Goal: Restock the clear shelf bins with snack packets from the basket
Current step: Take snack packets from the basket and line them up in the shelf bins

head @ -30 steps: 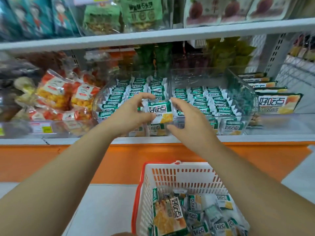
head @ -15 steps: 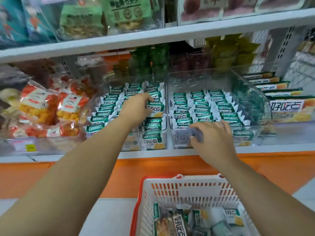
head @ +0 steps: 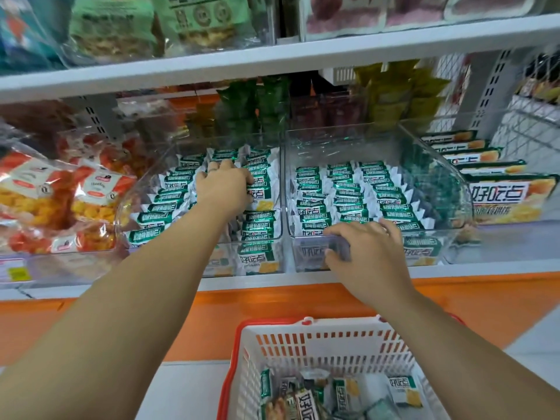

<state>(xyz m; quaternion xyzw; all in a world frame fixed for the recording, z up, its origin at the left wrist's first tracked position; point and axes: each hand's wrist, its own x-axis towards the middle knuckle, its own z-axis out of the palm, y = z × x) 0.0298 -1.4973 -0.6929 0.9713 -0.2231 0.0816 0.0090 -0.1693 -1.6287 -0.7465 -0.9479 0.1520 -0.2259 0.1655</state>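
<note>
Reaching into two clear plastic bins, both packed with rows of snack packets, on a white shelf (head: 485,269).
The left hand (head: 222,189) lies inside the left clear bin (head: 142,192), its fingers (head: 247,177) curled over one green-and-white snack packet (head: 262,200) in the rightmost row. The right hand (head: 369,256) grips the front rim of the right clear bin (head: 448,183), thumb outside. Below stands the white slotted basket (head: 318,344) with a red rim, holding loose packets.

I see packets (head: 315,215) in green and white with a yellow patch, in clear bins (head: 439,165). The basket (head: 318,344) is white lattice with a red rim. The shelf (head: 454,271) edge is white over an orange band. Left, bags (head: 100,189) show red, white and yellow.
</note>
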